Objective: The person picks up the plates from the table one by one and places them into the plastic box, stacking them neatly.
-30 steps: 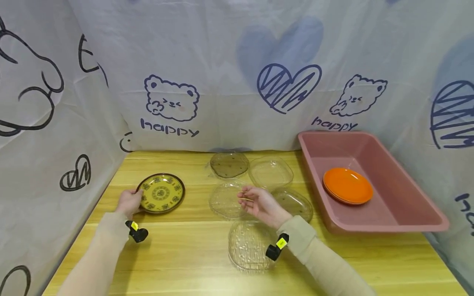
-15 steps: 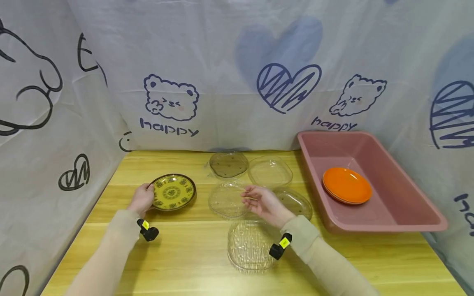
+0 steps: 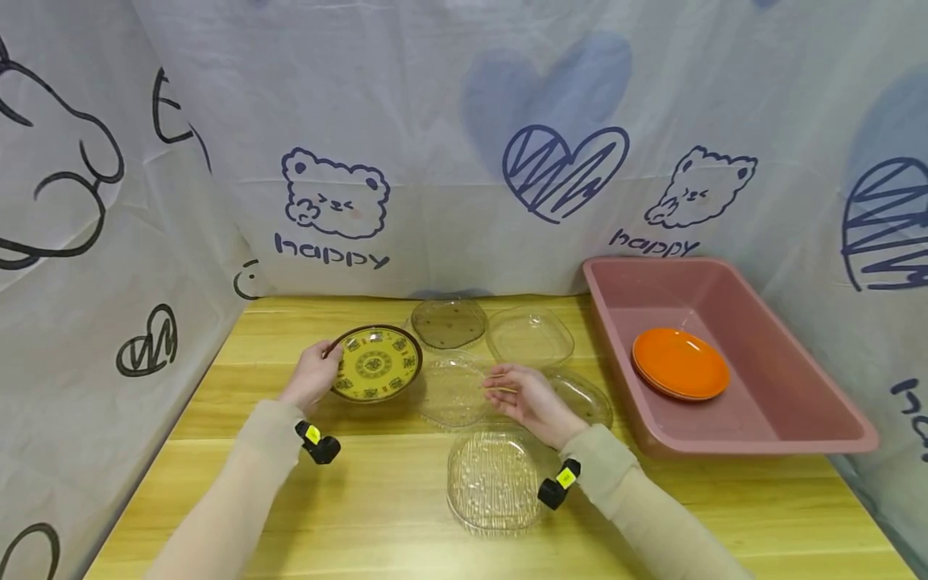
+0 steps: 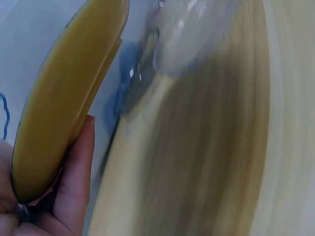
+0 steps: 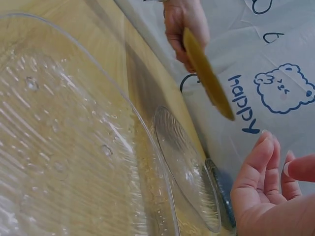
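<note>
My left hand (image 3: 313, 375) grips a yellow patterned plate (image 3: 374, 364) with a dark brown rim by its left edge. The left wrist view shows the plate's plain yellow underside (image 4: 69, 88), with fingers beneath and the plate raised above the table. My right hand (image 3: 532, 401) hovers over the clear dishes, fingers loosely curved and nothing visible between them. Nearest to it are a clear round plate (image 3: 451, 391) and a smoky oval plate (image 3: 580, 396), partly hidden behind the hand. In front lies a ribbed clear plate (image 3: 493, 483).
Farther back are a smoky clear plate (image 3: 448, 324) and a squarish clear plate (image 3: 532, 338). A pink tub (image 3: 812, 387) on the right holds stacked orange plates (image 3: 680, 362). Printed white cloth (image 3: 449, 161) hangs behind the wooden table (image 3: 377, 499).
My left hand has carried the yellow plate to the right and lifted it, tilting its face toward me. My right hand has shifted slightly right.
</note>
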`<control>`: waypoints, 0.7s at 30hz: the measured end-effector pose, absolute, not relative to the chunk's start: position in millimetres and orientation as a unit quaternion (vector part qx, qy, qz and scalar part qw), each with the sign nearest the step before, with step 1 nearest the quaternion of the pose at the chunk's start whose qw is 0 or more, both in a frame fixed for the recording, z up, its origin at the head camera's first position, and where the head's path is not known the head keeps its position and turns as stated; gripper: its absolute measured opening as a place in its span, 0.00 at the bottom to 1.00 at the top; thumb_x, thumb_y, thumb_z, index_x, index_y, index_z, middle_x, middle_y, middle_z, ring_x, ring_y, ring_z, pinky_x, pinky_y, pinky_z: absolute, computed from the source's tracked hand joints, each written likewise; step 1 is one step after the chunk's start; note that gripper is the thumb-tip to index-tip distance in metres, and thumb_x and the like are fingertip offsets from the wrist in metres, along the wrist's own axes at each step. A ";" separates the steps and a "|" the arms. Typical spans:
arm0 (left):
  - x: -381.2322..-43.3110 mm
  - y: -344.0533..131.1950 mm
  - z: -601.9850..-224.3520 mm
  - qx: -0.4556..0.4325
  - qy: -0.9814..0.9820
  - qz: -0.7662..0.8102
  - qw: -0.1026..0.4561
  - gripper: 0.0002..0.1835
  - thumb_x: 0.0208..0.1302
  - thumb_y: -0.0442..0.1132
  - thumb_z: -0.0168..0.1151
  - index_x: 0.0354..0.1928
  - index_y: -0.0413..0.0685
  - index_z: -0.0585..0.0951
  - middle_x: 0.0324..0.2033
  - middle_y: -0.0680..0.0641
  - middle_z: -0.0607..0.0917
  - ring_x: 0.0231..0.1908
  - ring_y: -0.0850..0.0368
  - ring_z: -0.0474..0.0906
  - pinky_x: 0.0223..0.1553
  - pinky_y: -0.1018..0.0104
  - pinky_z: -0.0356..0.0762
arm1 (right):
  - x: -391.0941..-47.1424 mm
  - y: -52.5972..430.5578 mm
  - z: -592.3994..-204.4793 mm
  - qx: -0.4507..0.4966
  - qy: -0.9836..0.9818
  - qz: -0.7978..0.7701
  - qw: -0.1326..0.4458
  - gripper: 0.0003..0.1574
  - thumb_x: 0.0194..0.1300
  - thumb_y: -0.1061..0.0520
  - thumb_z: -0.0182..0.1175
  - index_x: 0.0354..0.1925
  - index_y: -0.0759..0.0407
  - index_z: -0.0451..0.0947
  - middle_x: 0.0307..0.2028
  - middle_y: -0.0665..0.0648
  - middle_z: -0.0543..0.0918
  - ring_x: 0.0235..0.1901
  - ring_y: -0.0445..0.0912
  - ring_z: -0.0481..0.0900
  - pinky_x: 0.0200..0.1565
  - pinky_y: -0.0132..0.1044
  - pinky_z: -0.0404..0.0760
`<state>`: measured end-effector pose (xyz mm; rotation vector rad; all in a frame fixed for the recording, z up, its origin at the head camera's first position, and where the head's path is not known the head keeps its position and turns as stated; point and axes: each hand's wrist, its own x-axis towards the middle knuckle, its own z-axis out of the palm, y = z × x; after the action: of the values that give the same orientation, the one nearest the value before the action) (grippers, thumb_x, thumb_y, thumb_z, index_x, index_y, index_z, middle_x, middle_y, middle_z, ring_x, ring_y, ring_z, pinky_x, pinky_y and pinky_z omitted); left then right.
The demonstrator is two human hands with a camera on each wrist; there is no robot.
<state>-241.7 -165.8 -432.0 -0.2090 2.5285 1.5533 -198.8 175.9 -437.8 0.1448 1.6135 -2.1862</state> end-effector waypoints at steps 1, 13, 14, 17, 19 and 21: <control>-241.7 -161.3 -429.9 -0.066 0.845 0.524 0.083 0.27 0.83 0.44 0.34 0.70 0.31 0.63 0.58 0.34 0.72 0.51 0.51 0.69 0.50 0.61 0.70 | -198.9 176.8 -438.5 0.049 0.582 -0.785 0.209 0.13 0.73 0.64 0.47 0.54 0.65 0.69 0.43 0.54 0.80 0.43 0.44 0.81 0.53 0.32 0.83; -241.3 -106.5 -414.8 -0.032 0.805 0.588 0.079 0.21 0.81 0.43 0.43 0.65 0.36 0.71 0.43 0.43 0.80 0.34 0.62 0.78 0.35 0.72 0.81 | -196.8 180.7 -439.0 0.031 0.605 -0.771 0.196 0.27 0.76 0.61 0.43 0.68 0.70 0.58 0.44 0.54 0.82 0.41 0.42 0.83 0.52 0.32 0.84; -240.8 -102.3 -414.0 -0.028 0.804 0.590 0.077 0.21 0.81 0.43 0.43 0.65 0.36 0.71 0.43 0.43 0.79 0.34 0.62 0.77 0.35 0.72 0.80 | -196.8 180.8 -438.9 0.030 0.605 -0.771 0.194 0.27 0.76 0.60 0.42 0.69 0.70 0.58 0.44 0.55 0.82 0.41 0.42 0.83 0.51 0.32 0.85; -239.7 -90.5 -413.8 -0.020 0.798 0.597 0.074 0.21 0.81 0.42 0.45 0.65 0.37 0.72 0.43 0.44 0.78 0.34 0.62 0.76 0.35 0.72 0.79 | -196.5 181.8 -438.9 0.029 0.601 -0.775 0.192 0.28 0.78 0.57 0.40 0.70 0.70 0.57 0.44 0.55 0.82 0.41 0.43 0.84 0.49 0.32 0.85; -238.2 -83.0 -413.5 -0.014 0.796 0.600 0.077 0.21 0.80 0.42 0.45 0.66 0.38 0.71 0.45 0.43 0.78 0.34 0.61 0.75 0.35 0.72 0.78 | -195.5 182.6 -438.7 0.033 0.593 -0.781 0.195 0.28 0.80 0.54 0.39 0.69 0.68 0.58 0.44 0.54 0.83 0.43 0.45 0.84 0.49 0.32 0.85; -236.1 -75.5 -413.1 -0.007 0.793 0.604 0.079 0.21 0.80 0.41 0.46 0.66 0.39 0.72 0.46 0.41 0.78 0.34 0.61 0.75 0.36 0.72 0.78 | -194.6 183.0 -438.3 0.040 0.578 -0.791 0.198 0.26 0.80 0.51 0.39 0.67 0.65 0.61 0.42 0.53 0.83 0.43 0.46 0.84 0.49 0.33 0.85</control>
<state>-236.1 -75.5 -413.1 -0.0217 2.3732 1.8065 -194.6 183.0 -438.3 0.1110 1.6176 -2.2136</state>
